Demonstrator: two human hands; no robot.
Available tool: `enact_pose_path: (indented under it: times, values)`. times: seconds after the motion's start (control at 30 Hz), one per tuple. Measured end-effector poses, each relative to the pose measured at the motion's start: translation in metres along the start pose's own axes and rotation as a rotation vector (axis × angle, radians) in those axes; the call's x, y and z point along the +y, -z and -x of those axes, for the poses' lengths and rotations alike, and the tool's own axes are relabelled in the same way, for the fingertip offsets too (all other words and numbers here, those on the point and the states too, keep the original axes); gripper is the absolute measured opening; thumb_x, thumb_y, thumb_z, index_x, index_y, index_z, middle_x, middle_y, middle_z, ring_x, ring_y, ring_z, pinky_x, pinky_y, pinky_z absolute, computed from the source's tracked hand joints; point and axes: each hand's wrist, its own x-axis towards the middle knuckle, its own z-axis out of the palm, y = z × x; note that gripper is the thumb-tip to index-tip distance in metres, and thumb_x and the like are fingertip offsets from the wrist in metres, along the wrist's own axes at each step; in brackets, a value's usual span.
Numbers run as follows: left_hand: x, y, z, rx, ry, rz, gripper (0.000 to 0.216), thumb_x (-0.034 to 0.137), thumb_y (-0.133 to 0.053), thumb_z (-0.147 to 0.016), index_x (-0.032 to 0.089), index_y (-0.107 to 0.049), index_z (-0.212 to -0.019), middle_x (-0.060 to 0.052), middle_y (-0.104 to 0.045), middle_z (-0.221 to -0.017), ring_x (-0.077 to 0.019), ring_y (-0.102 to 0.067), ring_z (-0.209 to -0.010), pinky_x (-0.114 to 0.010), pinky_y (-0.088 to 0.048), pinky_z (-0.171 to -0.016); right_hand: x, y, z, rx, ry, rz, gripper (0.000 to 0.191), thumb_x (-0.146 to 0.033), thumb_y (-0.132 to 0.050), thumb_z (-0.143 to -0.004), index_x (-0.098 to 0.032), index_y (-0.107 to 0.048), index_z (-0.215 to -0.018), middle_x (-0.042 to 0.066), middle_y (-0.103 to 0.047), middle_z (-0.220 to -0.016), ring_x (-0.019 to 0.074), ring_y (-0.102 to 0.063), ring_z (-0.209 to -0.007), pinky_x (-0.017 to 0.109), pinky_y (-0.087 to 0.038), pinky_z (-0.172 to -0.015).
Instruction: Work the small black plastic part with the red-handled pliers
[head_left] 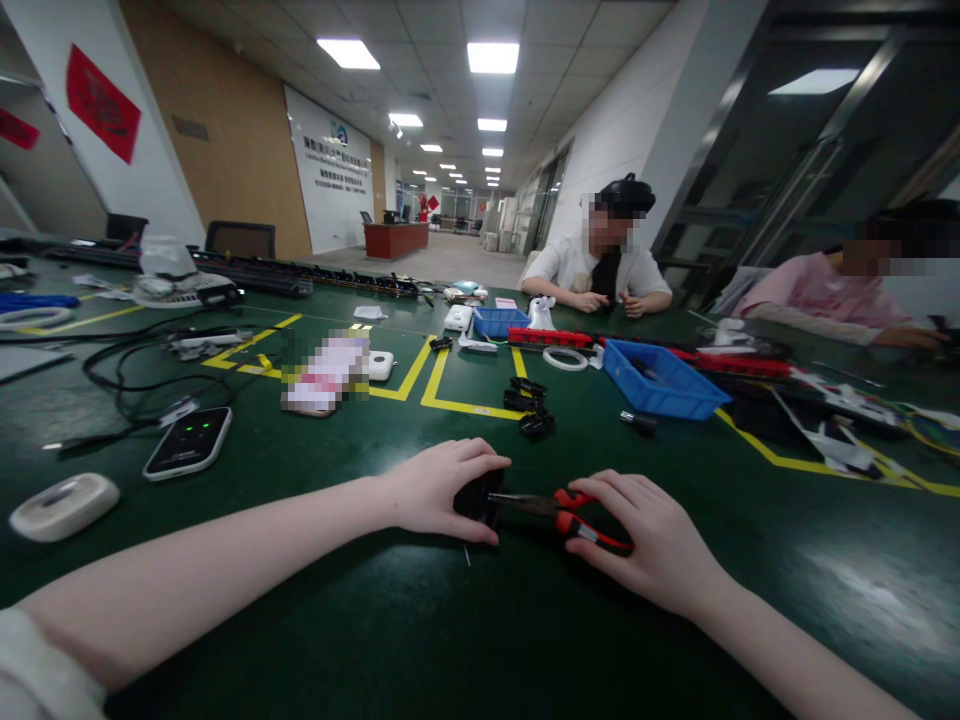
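Observation:
My left hand is closed around a small black part that rests on the green table. My right hand grips the red handles of a pair of pliers. The pliers' dark jaws reach left and meet the black part. Both hands sit low on the table, close in front of me. Most of the black part is hidden by my left fingers.
Several black parts lie ahead by the yellow floor-tape lines. A blue bin stands at the right, another blue bin further back. A black device and a white puck lie left. Two people sit across the table.

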Motion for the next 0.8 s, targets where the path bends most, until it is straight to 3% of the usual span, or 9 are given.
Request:
enact_pose_path:
  times: [0.27,0.53,0.8]
  values:
    - [0.0003,-0.0007,-0.0001,0.022,-0.019,-0.006,0.084,0.053,-0.078,-0.077,0.021,-0.042,-0.145,-0.015,-0.055,-0.134,-0.0324,-0.059,-0.116,-0.045,-0.051,-0.096,0.0021,-0.001,0.0004,-0.003,0.006,-0.002,0.039,-0.049,-0.066,-0.085,-0.022,-0.063,-0.113,0.009,-0.071,-0.103,0.0246,-0.067,-0.088,0.037,-0.054,-0.073]
    - [-0.0013,-0.0013,-0.0001,0.005,-0.007,-0.019,0.082,0.056,-0.076,-0.078,0.019,-0.045,-0.144,-0.015,-0.056,-0.133,-0.0329,-0.06,-0.116,-0.045,-0.05,-0.096,0.0047,-0.0044,0.0034,0.077,0.081,0.081,0.052,-0.051,-0.071,-0.082,-0.019,-0.058,-0.121,0.012,-0.067,-0.106,0.0266,-0.065,-0.091,0.04,-0.054,-0.076]
    - [-0.0022,-0.0016,-0.0004,-0.007,-0.004,-0.003,0.082,0.056,-0.077,-0.077,0.018,-0.046,-0.143,-0.015,-0.057,-0.132,-0.0321,-0.06,-0.115,-0.044,-0.051,-0.096,0.0029,-0.0051,0.0024,0.06,0.033,0.041,0.048,-0.047,-0.071,-0.082,-0.021,-0.058,-0.12,0.011,-0.067,-0.107,0.0265,-0.065,-0.093,0.04,-0.053,-0.077]
